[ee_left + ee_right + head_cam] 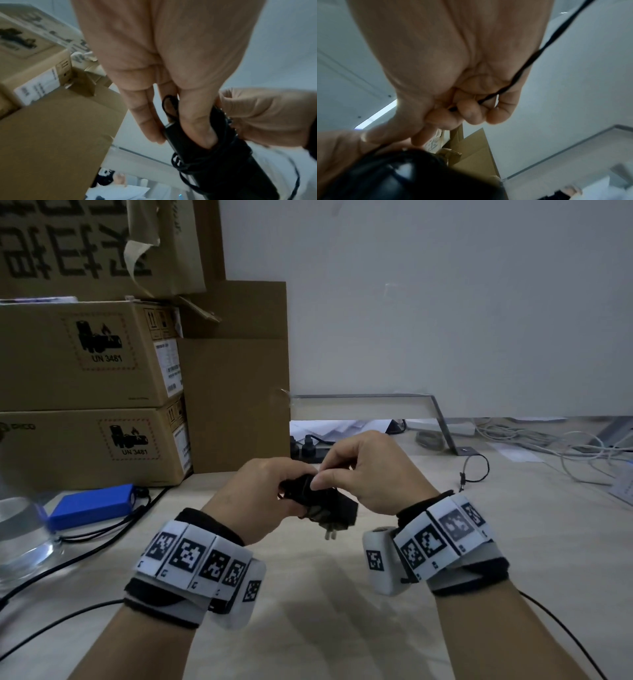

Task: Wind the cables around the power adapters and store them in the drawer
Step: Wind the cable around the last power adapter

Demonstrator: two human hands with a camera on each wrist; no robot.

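Observation:
A black power adapter with metal plug prongs pointing down is held above the wooden table. My left hand grips its body, fingers wrapped along it. Thin black cable is coiled round the adapter in several turns. My right hand pinches the cable between curled fingers, right over the adapter's top. No drawer shows in any view.
Stacked cardboard boxes fill the left and back left. A blue pack with black leads lies left, beside a clear plastic container. A power strip, a loose black lead and white cables lie beyond.

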